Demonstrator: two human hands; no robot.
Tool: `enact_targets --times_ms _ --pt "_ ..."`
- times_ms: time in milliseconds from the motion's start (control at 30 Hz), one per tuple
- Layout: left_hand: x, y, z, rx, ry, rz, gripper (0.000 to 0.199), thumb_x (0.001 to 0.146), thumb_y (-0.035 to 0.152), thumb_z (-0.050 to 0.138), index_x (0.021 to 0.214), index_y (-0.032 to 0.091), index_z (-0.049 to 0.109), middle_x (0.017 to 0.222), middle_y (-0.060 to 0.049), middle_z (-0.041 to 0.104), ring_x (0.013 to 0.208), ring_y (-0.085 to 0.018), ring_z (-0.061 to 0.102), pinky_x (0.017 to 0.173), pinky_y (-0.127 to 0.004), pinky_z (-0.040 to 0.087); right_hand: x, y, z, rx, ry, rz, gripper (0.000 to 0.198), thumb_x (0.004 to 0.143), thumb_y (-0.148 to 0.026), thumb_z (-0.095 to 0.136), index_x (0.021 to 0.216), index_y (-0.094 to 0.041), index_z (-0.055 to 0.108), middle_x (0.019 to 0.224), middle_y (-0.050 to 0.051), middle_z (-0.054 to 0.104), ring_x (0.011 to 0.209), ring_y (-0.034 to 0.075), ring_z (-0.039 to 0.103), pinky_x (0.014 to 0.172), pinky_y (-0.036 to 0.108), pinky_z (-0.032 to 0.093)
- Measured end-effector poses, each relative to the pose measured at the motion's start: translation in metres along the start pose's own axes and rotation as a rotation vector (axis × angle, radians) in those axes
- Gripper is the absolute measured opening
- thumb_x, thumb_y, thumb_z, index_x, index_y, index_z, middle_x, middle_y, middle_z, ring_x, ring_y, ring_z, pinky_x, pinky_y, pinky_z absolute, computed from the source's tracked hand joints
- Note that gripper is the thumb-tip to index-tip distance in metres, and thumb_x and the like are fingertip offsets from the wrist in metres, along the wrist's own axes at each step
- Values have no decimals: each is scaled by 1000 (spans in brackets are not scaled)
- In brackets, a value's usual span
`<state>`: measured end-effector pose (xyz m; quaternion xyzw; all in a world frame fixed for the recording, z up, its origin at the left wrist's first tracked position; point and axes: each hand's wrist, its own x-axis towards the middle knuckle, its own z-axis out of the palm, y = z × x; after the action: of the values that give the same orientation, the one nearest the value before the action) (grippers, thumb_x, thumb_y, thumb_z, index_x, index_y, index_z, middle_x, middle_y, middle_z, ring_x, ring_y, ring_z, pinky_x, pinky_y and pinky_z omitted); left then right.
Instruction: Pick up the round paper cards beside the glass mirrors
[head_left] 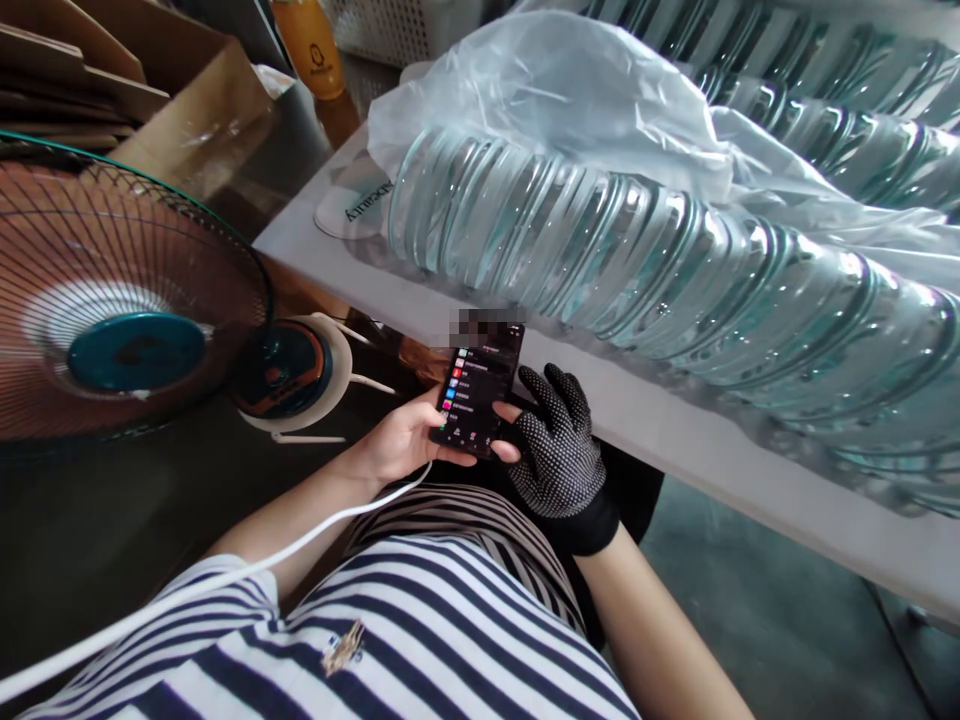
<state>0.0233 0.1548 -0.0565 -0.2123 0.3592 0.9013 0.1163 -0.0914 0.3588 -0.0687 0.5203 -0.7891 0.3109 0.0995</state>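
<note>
My bare left hand is closed around the lower left of a black smartphone, with its thumb at the screen's edge. On the lit screen is a dark list with small coloured icons; its top is blurred out. My right hand wears a black glove with white dots, and two of its fingertips are bare. One bare fingertip lies over the right side of the screen, the other near the lower right corner. The gloved fingers are spread, holding nothing. The phone is in front of my striped shirt, at the near edge of a white table.
Nested clear round dishes lie in a long row on the table, partly under a clear plastic sheet. More rows stand behind. At left are a fan, a cardboard box and an orange bottle. A white cable crosses my left forearm.
</note>
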Motion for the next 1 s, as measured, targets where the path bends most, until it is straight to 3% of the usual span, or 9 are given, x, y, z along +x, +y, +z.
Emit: enact_targets --times_ms 100,267,467,667,833,1000 --pt "1 -1 -2 -26 17 -5 43 82 19 59 125 20 65 117 -9 74 95 -26 75 75 -40 66 0 0 1 11 -1 -9 31 95 -35 59 121 -19 63 149 16 50 148 40 33 119 65 34" --pt "1 -1 -3 -48 6 -12 41 86 22 59 127 21 66 111 -8 75 91 -26 76 74 -40 66 3 -1 3 -69 -17 70 50 98 -41 56 140 -14 54 149 21 49 146 40 35 117 64 38" --pt "2 0 -2 -49 0 -11 36 88 23 58 123 18 67 114 -11 75 92 -26 76 74 -40 66 2 -3 1 -12 -5 24 30 98 -39 56 120 -19 65 149 16 50 147 41 34 118 65 35" --pt "2 0 -2 -45 -69 -13 41 90 24 56 129 16 64 117 -15 75 98 -31 76 75 -39 66 3 -2 4 -54 -4 58 37 99 -38 54 128 -16 61 148 19 50 145 41 36 117 65 38" --pt "3 -2 -4 -99 -30 2 31 90 20 58 119 18 70 110 -10 77 93 -27 77 73 -40 67 3 -2 5 -75 -22 75 48 100 -42 54 138 -13 55 146 22 50 142 42 39 115 66 39" --pt "3 -3 -6 -107 -40 11 32 91 18 55 119 17 70 109 -10 77 91 -27 77 75 -43 67 0 -3 1 -5 7 18 33 100 -40 53 124 -19 61 149 17 50 145 40 35 117 66 36"
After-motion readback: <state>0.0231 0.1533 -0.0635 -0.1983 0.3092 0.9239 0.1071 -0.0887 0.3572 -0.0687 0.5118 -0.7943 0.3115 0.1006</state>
